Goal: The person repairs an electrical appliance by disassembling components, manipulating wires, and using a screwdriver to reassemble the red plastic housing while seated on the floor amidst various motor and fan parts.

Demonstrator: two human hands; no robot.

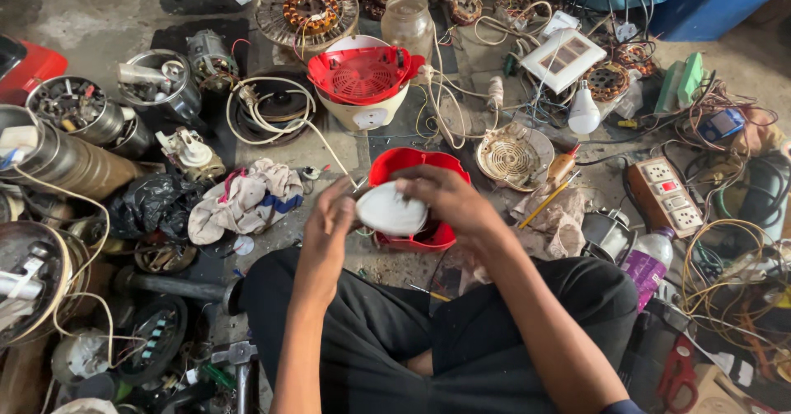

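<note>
White plastic, a rounded oval cover (pixel 391 210), is held between both hands above the lap, over the near middle of the floor. The left hand (pixel 329 216) is closed on the cover's left end, fingers curled around its edge; the right hand (pixel 441 196) is pressed over its top and right end, fingers wrapped down onto it. The cover's long axis runs left to right, from one grip to the other, so neither hand is nearer; both are touching it. Directly behind and beneath the cover, a red plastic housing (pixel 416 167) is seen on the floor, partly hidden by the right hand. Farther toward the far edge of the floor, a cream appliance base with a red grille (pixel 362 76) stands upright, a white cord (pixel 272 126) looping to its left. A crumpled rag (pixel 243 200) lies just left of the left hand, a round metal grille (pixel 511 157) right of the red housing, and a beige socket strip (pixel 663 193) well apart toward the right edge. Loose wires and motor parts are scattered all around.
</note>
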